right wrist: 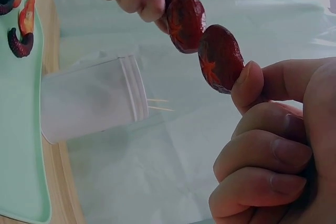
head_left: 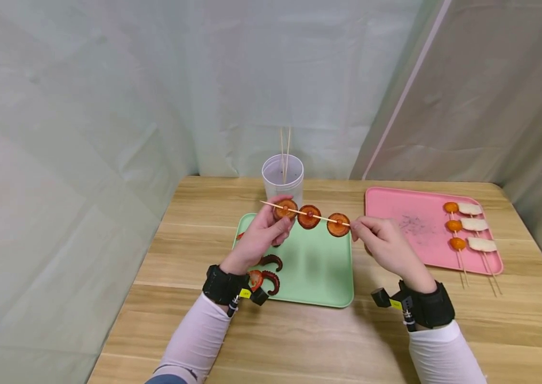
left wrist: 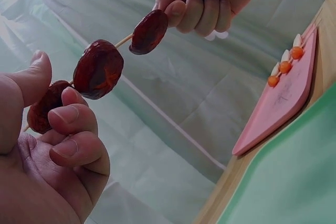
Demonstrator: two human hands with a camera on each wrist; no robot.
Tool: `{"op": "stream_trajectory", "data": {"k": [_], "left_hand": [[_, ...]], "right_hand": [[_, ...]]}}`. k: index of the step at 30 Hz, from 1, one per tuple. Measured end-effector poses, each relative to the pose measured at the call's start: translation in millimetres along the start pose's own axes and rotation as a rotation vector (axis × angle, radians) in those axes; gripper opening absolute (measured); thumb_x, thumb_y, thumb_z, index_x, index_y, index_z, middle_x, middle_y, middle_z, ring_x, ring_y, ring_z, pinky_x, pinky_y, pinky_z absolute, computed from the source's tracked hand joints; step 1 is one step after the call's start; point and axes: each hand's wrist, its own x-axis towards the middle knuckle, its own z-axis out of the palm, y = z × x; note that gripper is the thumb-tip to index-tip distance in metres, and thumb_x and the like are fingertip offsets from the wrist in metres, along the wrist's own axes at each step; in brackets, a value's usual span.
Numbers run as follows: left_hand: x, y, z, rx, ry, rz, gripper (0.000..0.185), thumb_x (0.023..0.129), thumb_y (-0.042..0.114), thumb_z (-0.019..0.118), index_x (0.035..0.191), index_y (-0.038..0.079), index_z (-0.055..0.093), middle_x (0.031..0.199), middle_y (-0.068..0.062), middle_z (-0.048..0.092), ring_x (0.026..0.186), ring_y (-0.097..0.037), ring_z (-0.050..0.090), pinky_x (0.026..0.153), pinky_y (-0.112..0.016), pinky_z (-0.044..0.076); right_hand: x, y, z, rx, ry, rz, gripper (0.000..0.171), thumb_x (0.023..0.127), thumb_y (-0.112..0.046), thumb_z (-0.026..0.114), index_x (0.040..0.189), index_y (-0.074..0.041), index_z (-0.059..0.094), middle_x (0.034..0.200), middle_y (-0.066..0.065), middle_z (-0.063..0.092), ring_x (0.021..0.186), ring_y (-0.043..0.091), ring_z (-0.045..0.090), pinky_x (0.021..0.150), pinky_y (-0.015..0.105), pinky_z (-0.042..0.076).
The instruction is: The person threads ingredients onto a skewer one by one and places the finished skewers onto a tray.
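Note:
Three brown mushroom caps are threaded on a wooden skewer [head_left: 323, 218], held up over the green tray [head_left: 319, 282]. Around the mushroom cap [head_left: 292, 209] nearest the skewer's pointed end, my left hand [head_left: 263, 234] has its fingers curled; in the left wrist view the thumb stands a little off it. My right hand [head_left: 388, 248] pinches the skewer's other end between thumb and index finger, close beside another mushroom cap [right wrist: 221, 59]. The middle mushroom cap [left wrist: 98, 70] is touched by neither thumb. Star-shaped cuts mark the caps in the right wrist view.
Dark curled tentacle pieces [head_left: 272, 282] and red-orange pieces lie at the green tray's left side. Behind it stands a white cup [head_left: 283, 184] holding thin skewers. On the right, a pink tray [head_left: 396, 205] bears skewers with orange balls [head_left: 454, 225] and white pieces [head_left: 475, 224].

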Motion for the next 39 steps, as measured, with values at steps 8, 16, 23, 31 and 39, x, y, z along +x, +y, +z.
{"op": "stream_trajectory", "data": {"k": [8,16,23,31,39], "left_hand": [[1.4,-0.9,-2.6,-0.013,0.001,-0.023,0.060,0.113,0.004,0.048,0.166,0.005,0.021,0.092,-0.002,0.053,0.061,-0.011,0.041,0.054,-0.021,0.031],[1.7,0.0,-1.9,-0.018,0.021,-0.041,0.055,0.114,0.006,0.049,0.164,0.012,0.029,0.092,-0.001,0.056,0.065,-0.011,0.045,0.056,-0.020,0.034],[1.3,-1.0,-5.6,0.019,0.043,-0.026,0.060,0.113,0.005,0.049,0.167,0.012,0.025,0.092,-0.004,0.059,0.062,-0.009,0.045,0.055,-0.021,0.034],[3.0,3.0,-9.8,0.006,0.033,0.000,0.060,0.114,0.004,0.046,0.167,0.004,0.018,0.091,-0.001,0.058,0.060,-0.009,0.043,0.055,-0.021,0.031],[1.5,5.0,-13.5,0.003,0.044,0.003,0.058,0.114,0.003,0.043,0.167,0.007,0.020,0.089,0.000,0.057,0.060,-0.009,0.043,0.055,-0.021,0.032]], "right_hand": [[-0.1,0.2,-0.1,0.017,0.030,0.005,0.028,0.112,-0.007,0.053,0.088,-0.010,0.068,0.054,-0.009,0.041,0.044,0.010,0.040,0.042,0.029,0.034],[-2.2,-1.1,-5.2,-0.049,0.122,-0.037,0.030,0.109,-0.003,0.055,0.084,-0.010,0.069,0.069,-0.005,0.052,0.055,0.009,0.038,0.053,0.029,0.034],[-6.8,8.0,-9.9,-0.078,0.197,0.002,0.030,0.111,-0.007,0.054,0.086,-0.009,0.071,0.068,-0.005,0.051,0.057,0.012,0.036,0.054,0.031,0.028],[-26.4,30.8,-24.4,-0.132,0.314,0.105,0.032,0.115,-0.019,0.050,0.094,-0.006,0.070,0.069,0.000,0.043,0.059,0.016,0.039,0.057,0.032,0.031],[-48.0,70.1,-38.1,-0.232,0.518,0.263,0.040,0.116,-0.027,0.046,0.098,-0.003,0.073,0.070,0.004,0.048,0.053,0.014,0.038,0.053,0.030,0.031]]}}
